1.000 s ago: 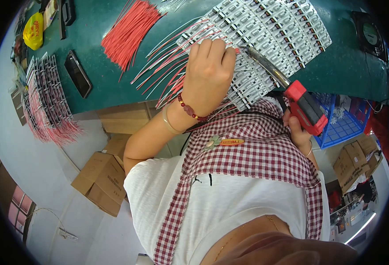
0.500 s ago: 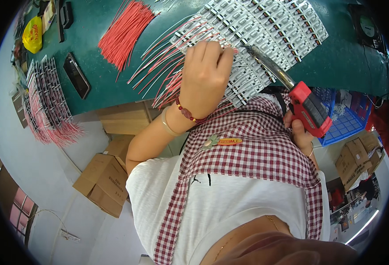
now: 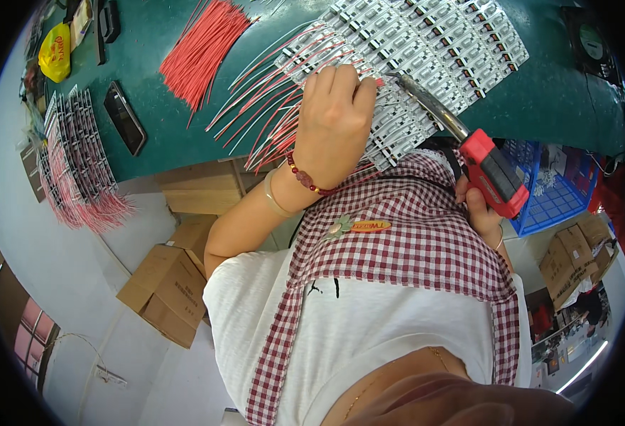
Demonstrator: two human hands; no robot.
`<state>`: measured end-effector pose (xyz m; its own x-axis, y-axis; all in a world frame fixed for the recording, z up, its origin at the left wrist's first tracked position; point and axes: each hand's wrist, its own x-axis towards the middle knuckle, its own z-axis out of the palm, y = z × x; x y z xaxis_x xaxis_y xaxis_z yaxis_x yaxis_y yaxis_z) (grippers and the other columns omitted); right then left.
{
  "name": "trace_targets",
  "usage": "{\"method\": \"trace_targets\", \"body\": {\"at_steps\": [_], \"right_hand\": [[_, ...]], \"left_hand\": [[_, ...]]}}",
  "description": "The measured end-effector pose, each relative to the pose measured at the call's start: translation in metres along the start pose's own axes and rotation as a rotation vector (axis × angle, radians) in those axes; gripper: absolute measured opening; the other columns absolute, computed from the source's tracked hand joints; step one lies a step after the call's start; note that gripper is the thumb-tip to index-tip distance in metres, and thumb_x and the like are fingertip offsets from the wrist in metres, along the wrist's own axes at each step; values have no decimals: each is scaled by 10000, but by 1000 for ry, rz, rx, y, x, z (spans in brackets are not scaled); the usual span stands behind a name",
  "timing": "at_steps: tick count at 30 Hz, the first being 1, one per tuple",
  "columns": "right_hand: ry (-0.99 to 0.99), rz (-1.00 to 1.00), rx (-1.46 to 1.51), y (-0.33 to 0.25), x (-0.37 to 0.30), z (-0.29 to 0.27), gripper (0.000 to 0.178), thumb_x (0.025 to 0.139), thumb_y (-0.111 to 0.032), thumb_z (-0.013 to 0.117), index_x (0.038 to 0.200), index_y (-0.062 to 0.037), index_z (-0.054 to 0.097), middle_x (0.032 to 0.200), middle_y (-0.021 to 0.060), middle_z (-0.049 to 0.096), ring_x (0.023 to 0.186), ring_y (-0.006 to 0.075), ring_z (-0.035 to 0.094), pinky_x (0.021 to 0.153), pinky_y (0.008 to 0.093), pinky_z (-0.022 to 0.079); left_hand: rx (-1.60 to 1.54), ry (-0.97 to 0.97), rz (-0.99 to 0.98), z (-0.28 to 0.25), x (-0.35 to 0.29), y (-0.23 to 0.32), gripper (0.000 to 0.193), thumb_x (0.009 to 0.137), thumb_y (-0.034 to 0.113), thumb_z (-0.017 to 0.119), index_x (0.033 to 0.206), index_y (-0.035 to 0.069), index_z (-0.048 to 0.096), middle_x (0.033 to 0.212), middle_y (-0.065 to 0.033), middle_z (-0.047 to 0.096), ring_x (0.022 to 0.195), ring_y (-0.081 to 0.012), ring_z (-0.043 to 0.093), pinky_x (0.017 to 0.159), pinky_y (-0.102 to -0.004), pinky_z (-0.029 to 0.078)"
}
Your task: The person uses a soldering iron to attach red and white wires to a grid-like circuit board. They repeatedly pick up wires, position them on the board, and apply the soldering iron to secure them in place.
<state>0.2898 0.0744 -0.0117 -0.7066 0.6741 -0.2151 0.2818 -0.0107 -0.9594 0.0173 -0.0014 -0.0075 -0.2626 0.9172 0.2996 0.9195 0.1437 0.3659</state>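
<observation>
On the green bench lies a panel of small silvery circuit boards in rows, with red and white wires fanning out from its left side. My left hand is closed over those wires, knuckles up. A short red wire end shows at its fingertips, and the rest of the grip is hidden. My right hand is wrapped round the red and black handle of a soldering iron. The iron's metal barrel slants up to the left, its bent tip over the boards close to my left fingertips.
A bundle of loose red wires lies behind my left hand. Further left are a phone, a wired stack of boards and a yellow bag. A blue basket stands right; cardboard boxes sit below the bench.
The soldering iron has shifted slightly to the left, its tip staying near my left fingertips. My left hand has barely moved.
</observation>
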Motion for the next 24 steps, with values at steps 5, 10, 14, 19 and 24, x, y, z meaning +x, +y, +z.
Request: {"method": "trace_targets", "body": {"at_steps": [5,10,14,19,24], "right_hand": [[-42,6,18,-5,1,-4,427,908,-365,580,994,51,544,716,84,549,590,140,501,530,265,404],[-8,-21,-14,2,-3,-4,429,902,-372,586,976,49,547,713,82,547,594,147,503,544,271,409],[-7,26,57,0,-11,-6,438,890,-374,603,986,51,551,717,83,552,599,150,508,560,281,419],[9,11,168,18,-20,-13,233,864,-144,638,1019,28,617,843,79,640,754,159,601,681,294,486],[17,11,-16,13,-17,-7,417,891,-340,610,1053,37,535,757,78,561,616,140,510,547,261,411]], "left_hand": [[-3,-14,-5,-1,0,1,196,715,-5,618,895,57,665,749,-58,469,716,-227,491,663,-342,401],[17,-21,1,-3,2,1,161,717,11,624,872,46,655,753,-62,470,719,-233,492,662,-344,399],[58,34,22,-11,2,4,164,705,20,631,866,41,654,758,-64,476,718,-233,491,657,-339,391],[-58,44,21,-1,-3,10,184,697,6,635,875,47,663,741,-56,476,710,-225,494,641,-344,392],[-73,55,-17,5,-6,10,166,705,-8,652,859,53,667,720,-53,467,688,-223,496,618,-344,401]]}}
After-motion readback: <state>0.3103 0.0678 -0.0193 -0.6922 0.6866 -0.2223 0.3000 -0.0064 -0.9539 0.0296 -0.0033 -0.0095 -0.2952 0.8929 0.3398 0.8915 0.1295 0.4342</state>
